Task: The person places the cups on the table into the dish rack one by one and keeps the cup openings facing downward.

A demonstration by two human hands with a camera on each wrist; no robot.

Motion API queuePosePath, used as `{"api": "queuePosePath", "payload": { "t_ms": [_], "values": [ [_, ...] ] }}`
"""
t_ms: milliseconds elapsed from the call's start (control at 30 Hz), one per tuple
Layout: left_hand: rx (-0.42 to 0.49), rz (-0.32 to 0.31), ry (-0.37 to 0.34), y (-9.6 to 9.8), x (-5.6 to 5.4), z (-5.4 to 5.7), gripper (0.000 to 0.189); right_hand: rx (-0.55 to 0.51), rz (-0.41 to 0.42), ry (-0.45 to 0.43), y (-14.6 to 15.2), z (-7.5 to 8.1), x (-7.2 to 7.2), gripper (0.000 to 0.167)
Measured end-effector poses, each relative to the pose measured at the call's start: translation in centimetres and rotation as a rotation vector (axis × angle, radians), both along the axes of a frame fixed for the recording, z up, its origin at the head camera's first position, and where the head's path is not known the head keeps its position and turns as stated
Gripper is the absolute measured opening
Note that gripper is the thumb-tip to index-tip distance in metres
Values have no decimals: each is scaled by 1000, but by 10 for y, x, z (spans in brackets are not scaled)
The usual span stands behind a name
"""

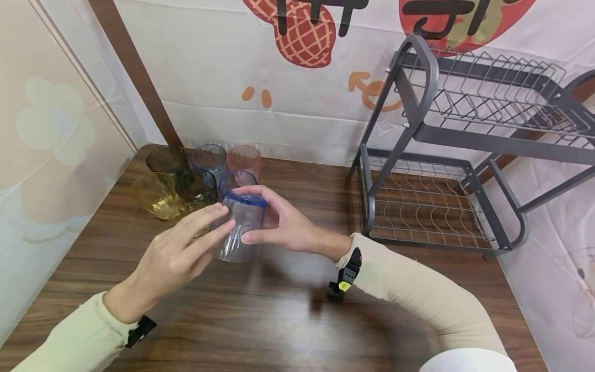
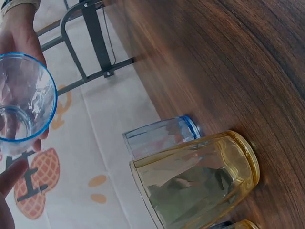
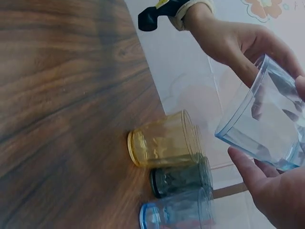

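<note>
A clear glass with a blue tint [image 1: 241,227] is held above the table, its blue base up and its open mouth facing down. My right hand [image 1: 290,227] grips it near the base, thumb on the near side and fingers round the far side. My left hand [image 1: 174,256] is at its left side with fingers extended, two fingertips overlapping the glass wall; its thumb is hidden in the head view. In the left wrist view the blue-edged mouth of the held glass [image 2: 28,98] faces the camera. The right wrist view shows the held glass [image 3: 267,119] tilted between both hands.
Behind the hands at the back left stand several glasses: a yellow glass [image 1: 155,196], a dark green glass [image 1: 197,187], a blue glass [image 1: 209,160] and a pink glass [image 1: 245,160]. A grey two-tier wire rack [image 1: 418,132] stands at the right on the wooden table [image 1: 260,320].
</note>
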State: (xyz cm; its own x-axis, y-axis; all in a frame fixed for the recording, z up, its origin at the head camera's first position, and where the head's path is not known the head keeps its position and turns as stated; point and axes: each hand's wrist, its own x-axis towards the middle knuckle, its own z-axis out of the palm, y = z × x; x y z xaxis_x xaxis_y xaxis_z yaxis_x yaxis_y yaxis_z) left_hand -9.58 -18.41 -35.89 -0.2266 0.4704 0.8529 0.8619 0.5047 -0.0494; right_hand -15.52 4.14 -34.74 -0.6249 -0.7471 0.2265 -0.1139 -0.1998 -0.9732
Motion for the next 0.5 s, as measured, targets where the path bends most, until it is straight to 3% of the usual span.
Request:
{"api": "queuePosePath", "payload": {
  "t_ms": [500],
  "values": [
    [-25,8,96,7,-3,1,28,88,-11,282,18,5,-1,79]
  ]
}}
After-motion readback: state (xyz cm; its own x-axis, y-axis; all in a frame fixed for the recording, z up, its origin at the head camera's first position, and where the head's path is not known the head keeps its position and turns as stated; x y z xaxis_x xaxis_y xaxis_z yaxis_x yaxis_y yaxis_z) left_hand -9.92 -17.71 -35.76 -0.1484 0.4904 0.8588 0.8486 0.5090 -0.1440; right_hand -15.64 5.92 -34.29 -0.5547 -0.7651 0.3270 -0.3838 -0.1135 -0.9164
